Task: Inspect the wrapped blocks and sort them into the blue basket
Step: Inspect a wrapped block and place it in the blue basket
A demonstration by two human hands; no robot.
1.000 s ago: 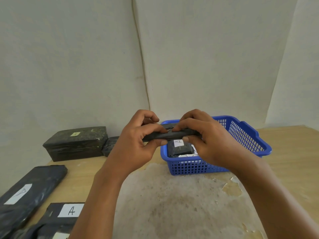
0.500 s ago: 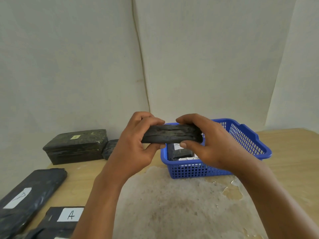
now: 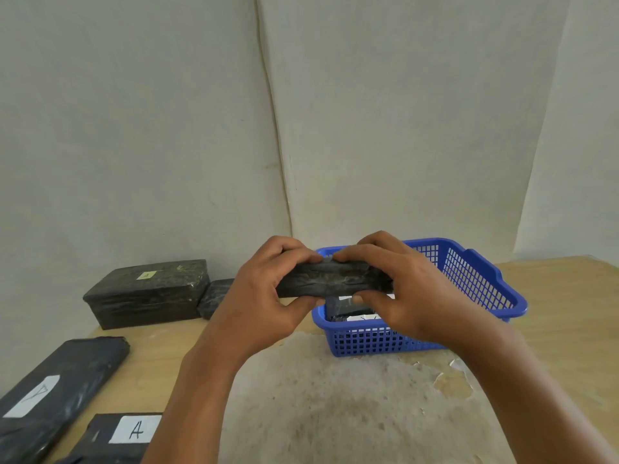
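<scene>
Lower left corner of the frame: flat black plastic-wrapped block with a white label marked "A" [image 3: 114, 437], lying on the light wooden table [image 3: 569, 316]. Just left of it, long black wrapped slab with a white handwritten label [image 3: 57, 393], running diagonally toward the left edge. Bottom centre: worn, pale grey patch of tabletop [image 3: 335, 406] between the two forearms.

Centre of the frame, raised above the table: long dark wrapped block with a wrinkled, glossy film [image 3: 335, 279], held level. Left hand [image 3: 264, 296] clamped on its left end, fingers curled over the top, thumb underneath. Right hand [image 3: 402, 289] clamped on its right end in the same manner. Fingertips of both nearly meeting on the top edge.

Directly behind and below the held block: blue plastic lattice basket [image 3: 469, 279], with dark wrapped pieces bearing white labels [image 3: 351, 311] inside.

Middle left, against the white wall [image 3: 167, 128]: large dark wrapped box with a small yellow label [image 3: 147, 293], and a smaller dark wrapped block [image 3: 214, 296] touching its right side.
</scene>
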